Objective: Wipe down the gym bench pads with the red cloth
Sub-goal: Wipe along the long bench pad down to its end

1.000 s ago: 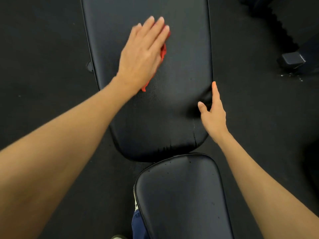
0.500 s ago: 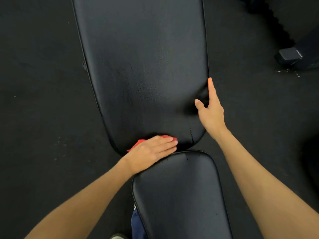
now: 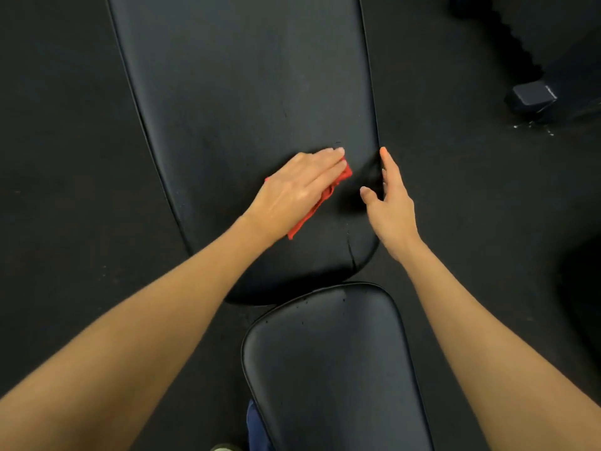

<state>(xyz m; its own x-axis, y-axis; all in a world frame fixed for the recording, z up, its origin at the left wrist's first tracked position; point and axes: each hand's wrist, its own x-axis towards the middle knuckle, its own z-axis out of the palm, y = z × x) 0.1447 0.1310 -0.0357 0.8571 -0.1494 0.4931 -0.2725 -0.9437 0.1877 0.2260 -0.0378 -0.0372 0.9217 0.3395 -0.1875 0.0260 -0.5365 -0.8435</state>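
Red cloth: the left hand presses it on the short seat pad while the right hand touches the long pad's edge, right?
No. The head view shows the left hand pressing the red cloth on the long black back pad, not the short seat pad; the right hand touches its edge.

floor (image 3: 71, 164): black rubber matting, matte, faint pale speckling, runs left and right | far right: dark equipment foot (image 3: 533, 97), squared end cap, resting on floor | pale scuff marks (image 3: 533, 126) just near it | far right corner: dark jagged-edged shape (image 3: 510, 37), unclear | light: dim, even
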